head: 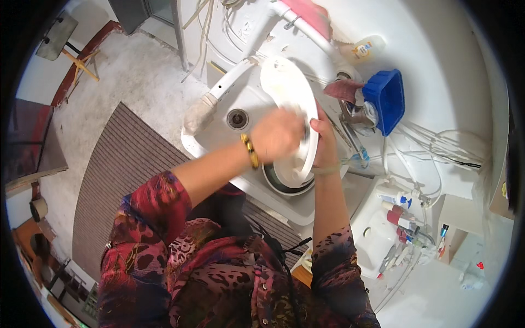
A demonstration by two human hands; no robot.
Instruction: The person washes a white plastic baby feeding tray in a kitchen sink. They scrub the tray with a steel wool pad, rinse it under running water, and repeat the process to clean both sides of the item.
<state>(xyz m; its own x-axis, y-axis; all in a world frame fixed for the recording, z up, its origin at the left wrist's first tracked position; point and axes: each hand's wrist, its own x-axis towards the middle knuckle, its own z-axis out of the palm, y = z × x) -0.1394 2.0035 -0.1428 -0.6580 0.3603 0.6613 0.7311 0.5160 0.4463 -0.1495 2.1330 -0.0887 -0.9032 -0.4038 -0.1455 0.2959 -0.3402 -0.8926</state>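
My right hand (326, 133) grips the rim of a white oval basin (287, 80), its thumb over the edge and its fingers behind. The basin is tilted on its side above the sink (217, 139). Curled against its inner wall is my left hand (277, 135), blurred by motion. A small dark grey pad (306, 130) shows at its fingers; it looks like a scouring pad, mostly hidden. Below the basin, a round metal pot (283, 189) sits in the sink, partly covered by a pale dish (287, 170). The sink drain (238, 119) is uncovered, to the left of my hands.
A faucet (357, 117) and a blue plastic tub (385, 102) are at the sink's right side. White pipes (233, 76) cross the far side. A soap bottle (367, 48) stands by the wall. A second white basin (369, 246) is at right, beside several bottles. A ribbed mat (123, 172) covers floor at left.
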